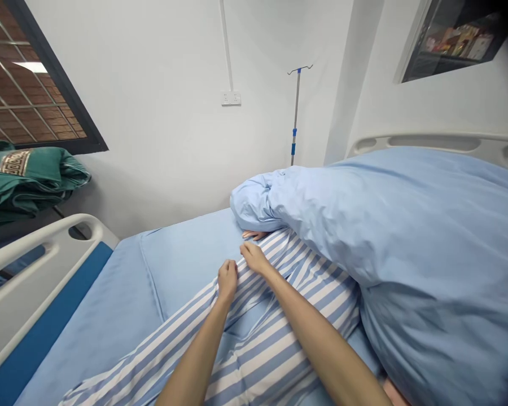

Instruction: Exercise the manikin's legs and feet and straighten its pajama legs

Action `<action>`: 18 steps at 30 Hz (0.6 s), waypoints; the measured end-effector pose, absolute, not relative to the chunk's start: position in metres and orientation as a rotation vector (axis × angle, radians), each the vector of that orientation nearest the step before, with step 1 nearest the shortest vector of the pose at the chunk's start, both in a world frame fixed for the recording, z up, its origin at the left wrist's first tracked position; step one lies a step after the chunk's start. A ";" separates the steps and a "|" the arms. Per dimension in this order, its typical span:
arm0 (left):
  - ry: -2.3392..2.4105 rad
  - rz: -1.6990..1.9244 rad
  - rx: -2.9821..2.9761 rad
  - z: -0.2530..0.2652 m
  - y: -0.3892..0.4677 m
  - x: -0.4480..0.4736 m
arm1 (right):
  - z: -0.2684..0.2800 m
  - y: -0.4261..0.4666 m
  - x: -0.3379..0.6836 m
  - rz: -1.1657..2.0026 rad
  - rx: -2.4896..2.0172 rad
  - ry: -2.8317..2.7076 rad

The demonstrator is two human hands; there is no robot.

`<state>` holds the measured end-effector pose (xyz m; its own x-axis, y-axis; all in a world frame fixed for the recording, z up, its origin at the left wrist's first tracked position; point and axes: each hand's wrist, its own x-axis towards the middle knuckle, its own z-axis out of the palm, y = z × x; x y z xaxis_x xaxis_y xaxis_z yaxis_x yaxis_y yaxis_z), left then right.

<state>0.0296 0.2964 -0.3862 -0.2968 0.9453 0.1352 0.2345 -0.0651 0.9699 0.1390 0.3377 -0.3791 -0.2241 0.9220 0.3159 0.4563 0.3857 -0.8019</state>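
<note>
Striped blue-and-white trousers [254,366] stretch along the bed, on a figure lying partly under a light blue quilt [389,225]. My left hand [227,279] is closed on the cloth at the outer edge of the far trouser leg. Farther up the same edge, close to the quilt, my right hand [254,256] also has its fingers closed on the trousers. Just beyond it, a hand of the lying figure [254,234] pokes out from beneath the quilt. Both of my forearms reach across the near trouser leg. The fold between my fingertips is too small to see clearly.
A light blue sheet [182,242] covers the bed, with a footboard [80,265] at left and a headboard [432,141] at right. Behind the bed stands an IV pole [297,107]. A folded green cloth [34,180] lies beyond the footboard, under a barred window [29,90].
</note>
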 end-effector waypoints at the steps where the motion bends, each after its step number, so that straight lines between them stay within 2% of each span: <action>1: 1.546 1.400 1.309 -0.384 0.298 0.035 | -0.380 0.341 0.146 0.719 -1.231 -1.809; 5: 1.486 1.422 1.376 -0.380 0.307 0.053 | -0.384 0.348 0.165 0.788 -1.229 -1.753; 10: 1.574 1.376 1.411 -0.388 0.314 0.066 | -0.374 0.359 0.179 0.693 -1.153 -1.621; 18: 1.510 1.243 1.387 -0.392 0.302 0.032 | -0.393 0.372 0.199 0.598 -1.527 -1.776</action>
